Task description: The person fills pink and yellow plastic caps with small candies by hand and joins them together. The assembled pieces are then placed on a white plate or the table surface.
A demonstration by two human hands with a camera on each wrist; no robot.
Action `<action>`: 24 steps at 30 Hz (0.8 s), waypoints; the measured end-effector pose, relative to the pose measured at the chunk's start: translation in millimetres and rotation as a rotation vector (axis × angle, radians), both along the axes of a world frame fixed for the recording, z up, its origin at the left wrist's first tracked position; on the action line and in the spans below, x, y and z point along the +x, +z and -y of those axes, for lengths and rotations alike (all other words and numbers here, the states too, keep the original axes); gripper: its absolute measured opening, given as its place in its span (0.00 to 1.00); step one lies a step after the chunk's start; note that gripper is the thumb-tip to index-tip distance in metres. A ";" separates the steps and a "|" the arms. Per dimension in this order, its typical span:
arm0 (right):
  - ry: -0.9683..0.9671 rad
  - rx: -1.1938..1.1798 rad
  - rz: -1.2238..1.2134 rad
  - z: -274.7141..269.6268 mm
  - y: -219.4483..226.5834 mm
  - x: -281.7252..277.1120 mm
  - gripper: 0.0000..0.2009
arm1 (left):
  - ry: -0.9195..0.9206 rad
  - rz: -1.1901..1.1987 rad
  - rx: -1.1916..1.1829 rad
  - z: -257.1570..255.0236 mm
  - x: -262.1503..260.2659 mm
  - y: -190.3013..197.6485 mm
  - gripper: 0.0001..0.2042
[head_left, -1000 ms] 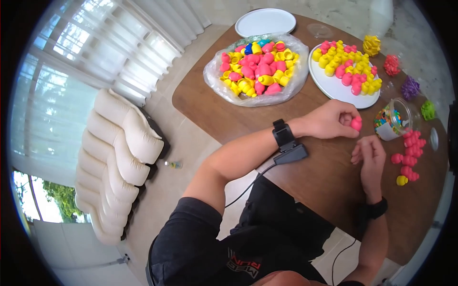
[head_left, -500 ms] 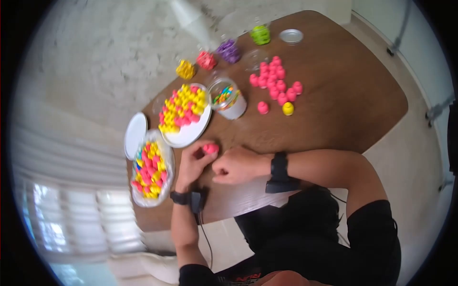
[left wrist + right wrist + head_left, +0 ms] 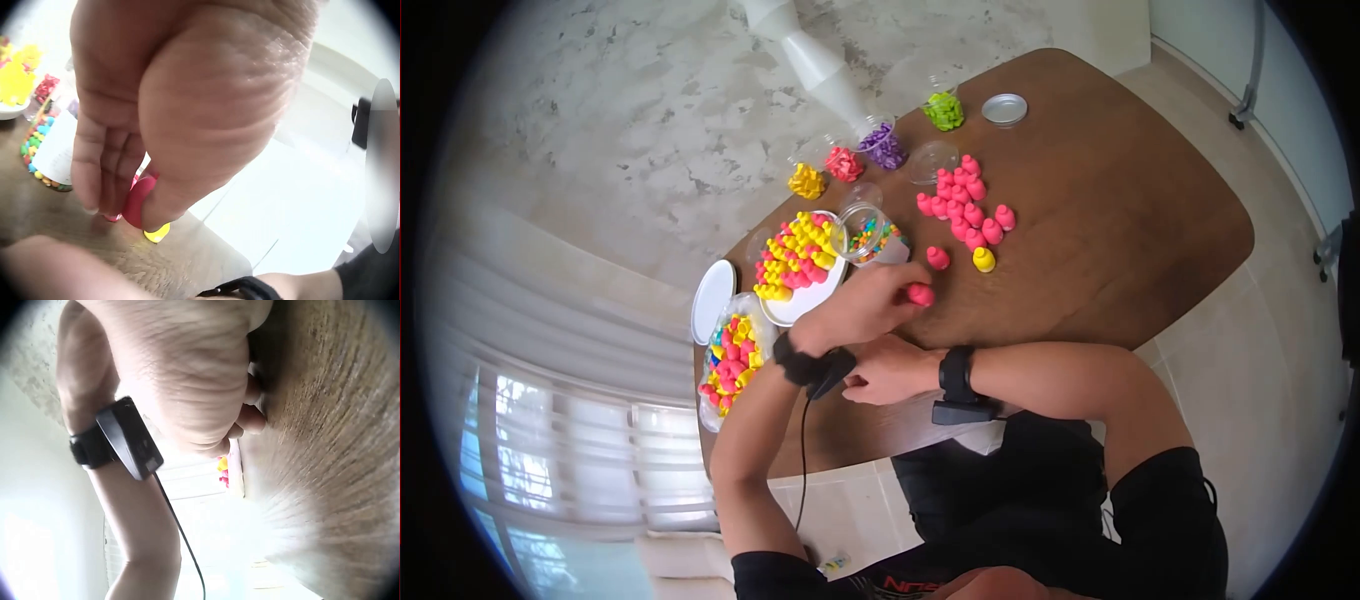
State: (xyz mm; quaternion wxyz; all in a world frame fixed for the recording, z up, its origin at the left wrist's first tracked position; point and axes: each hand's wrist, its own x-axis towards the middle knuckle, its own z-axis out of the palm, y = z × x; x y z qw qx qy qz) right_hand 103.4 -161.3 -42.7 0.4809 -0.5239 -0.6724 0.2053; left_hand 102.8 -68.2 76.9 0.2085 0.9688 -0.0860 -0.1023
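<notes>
My left hand (image 3: 862, 303) pinches a pink knobbed piece (image 3: 920, 295) between thumb and fingers, just above the wooden table (image 3: 1100, 250). In the left wrist view the same pink piece (image 3: 139, 201) shows between the thumb and fingertips of the left hand (image 3: 187, 106). My right hand (image 3: 893, 370) rests on the table below the left one, fingers loosely curled and holding nothing visible. The right wrist view shows this hand (image 3: 187, 369) low against the wood, its fingertips partly hidden. Beyond the left hand stand a lone pink piece (image 3: 938, 258) and a yellow piece (image 3: 983, 260).
Several pink pieces (image 3: 973, 215) stand grouped farther back. A clear jar of colourful candies (image 3: 880, 243) stands beside a white plate (image 3: 798, 303) of pink and yellow pieces. Left are a filled plastic bag (image 3: 735, 360) and a white plate (image 3: 714, 302). Small coloured bundles (image 3: 883, 147) line the back edge.
The head view has swung toward the table's right side. My left hand has moved from beside the right hand to above it, nearer the pink group, still pinching the pink piece.
</notes>
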 end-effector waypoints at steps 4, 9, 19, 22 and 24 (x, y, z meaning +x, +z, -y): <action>-0.051 0.127 -0.002 -4.6 -9.0 -2.4 0.08 | -0.144 -0.001 0.154 11.9 30.3 -16.9 0.13; -0.034 0.074 0.012 0.0 -7.3 0.9 0.06 | -0.125 -0.008 0.302 17.6 48.2 -24.9 0.15; -0.026 0.067 -0.020 -1.9 -7.8 0.4 0.06 | 0.096 0.022 0.156 21.5 39.0 4.9 0.20; -0.021 0.105 -0.007 -8.0 -12.2 0.0 0.07 | -0.055 -0.127 0.048 16.8 27.0 0.1 0.22; -0.041 0.142 0.025 -11.5 -19.0 -4.3 0.09 | -0.135 -0.211 0.043 12.0 22.0 -10.3 0.24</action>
